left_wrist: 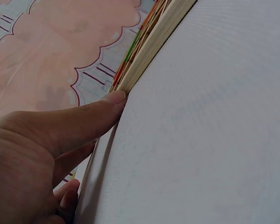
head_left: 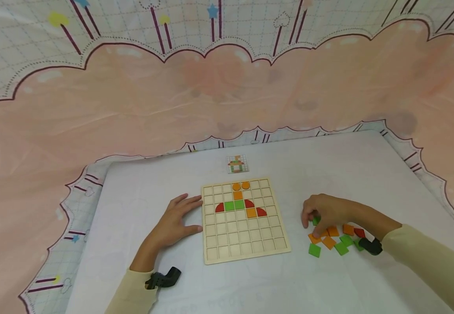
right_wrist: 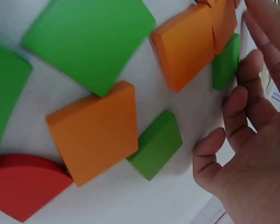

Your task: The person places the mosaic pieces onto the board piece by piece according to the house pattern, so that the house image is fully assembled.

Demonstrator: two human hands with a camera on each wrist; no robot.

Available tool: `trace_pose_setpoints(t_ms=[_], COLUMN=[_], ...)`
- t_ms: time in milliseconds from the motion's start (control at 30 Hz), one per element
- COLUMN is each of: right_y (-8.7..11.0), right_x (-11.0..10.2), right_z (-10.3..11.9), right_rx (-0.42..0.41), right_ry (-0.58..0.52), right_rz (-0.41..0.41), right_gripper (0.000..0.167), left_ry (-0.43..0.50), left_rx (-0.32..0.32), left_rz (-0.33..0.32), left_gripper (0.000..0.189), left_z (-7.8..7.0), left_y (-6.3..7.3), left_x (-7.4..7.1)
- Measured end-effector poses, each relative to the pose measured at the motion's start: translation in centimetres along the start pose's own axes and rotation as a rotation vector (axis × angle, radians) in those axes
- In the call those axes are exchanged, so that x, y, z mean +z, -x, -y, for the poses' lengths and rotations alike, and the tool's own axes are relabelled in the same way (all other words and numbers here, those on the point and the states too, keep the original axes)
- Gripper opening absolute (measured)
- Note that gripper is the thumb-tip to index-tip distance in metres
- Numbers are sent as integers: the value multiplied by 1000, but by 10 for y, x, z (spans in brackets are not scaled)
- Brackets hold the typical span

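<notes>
A wooden grid board (head_left: 232,240) lies on the white table. Orange circles, orange and green squares, and red quarter-circle tiles sit in its upper cells. At its left edge, my left hand (head_left: 175,222) has the fingers spread and touches the side; the left wrist view shows the thumb (left_wrist: 91,119) against the rim. My right hand (head_left: 326,213) is over loose tiles to the board's right, with bent fingers and the thumb tip by an orange square tile (head_left: 314,238). Thumb and index finger stand apart. A green tile (right_wrist: 226,60) lies close to the fingertips in the right wrist view.
Several loose tiles, including a green square (head_left: 315,250) and a red quarter circle (head_left: 359,233), lie under and around my right wrist. Behind the board is a small pattern card (head_left: 237,164). A peach cloud-patterned cloth (head_left: 172,104) hangs beyond the table.
</notes>
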State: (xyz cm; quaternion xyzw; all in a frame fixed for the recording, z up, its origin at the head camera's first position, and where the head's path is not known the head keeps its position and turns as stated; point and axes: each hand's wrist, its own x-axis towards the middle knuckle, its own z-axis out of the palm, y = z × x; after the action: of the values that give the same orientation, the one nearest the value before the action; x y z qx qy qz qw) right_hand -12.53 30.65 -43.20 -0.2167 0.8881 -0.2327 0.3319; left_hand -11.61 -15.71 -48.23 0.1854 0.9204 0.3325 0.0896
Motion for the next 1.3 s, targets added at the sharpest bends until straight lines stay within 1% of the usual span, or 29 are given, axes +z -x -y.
trace_pose_setpoints(t_ms=[100,233,333,400,600,767,933,1167,1300], right_y=[0,-2,-5,-7,-9,-12,-17,-36,-50], right_x=[2,1,-1,-1,-2,-5,-11,-15,-16], right_z=[-2,-8,-13,-15,-15,-11,-4,11,25], right_rx=[-29,-77,-81,-81,-81,-69,-94,-132,-151], right_ry=[30,9,-21,-24,-35,-29,-24,-51,-65], right_rz=[-27,-104,-155,-166,-152,-116,-98,-129,-113], right_gripper=[23,17,13,14,22,19,14,12,12], left_ry=[-6,0,9,11,8,9,14,18,15], left_rx=[-3,-3,-1,-3,-7,-5,-2,-7,-8], left_rz=[1,2,3,3,2,2,1,3,3], left_gripper=[76,76,75,75,75,75,75,75,75], left_z=[0,0,0,0,0,1,0,0,-1], left_y=[0,0,0,0,0,0,0,0,0], left_x=[-1,0,0,0,1,0,-1,-1,-1])
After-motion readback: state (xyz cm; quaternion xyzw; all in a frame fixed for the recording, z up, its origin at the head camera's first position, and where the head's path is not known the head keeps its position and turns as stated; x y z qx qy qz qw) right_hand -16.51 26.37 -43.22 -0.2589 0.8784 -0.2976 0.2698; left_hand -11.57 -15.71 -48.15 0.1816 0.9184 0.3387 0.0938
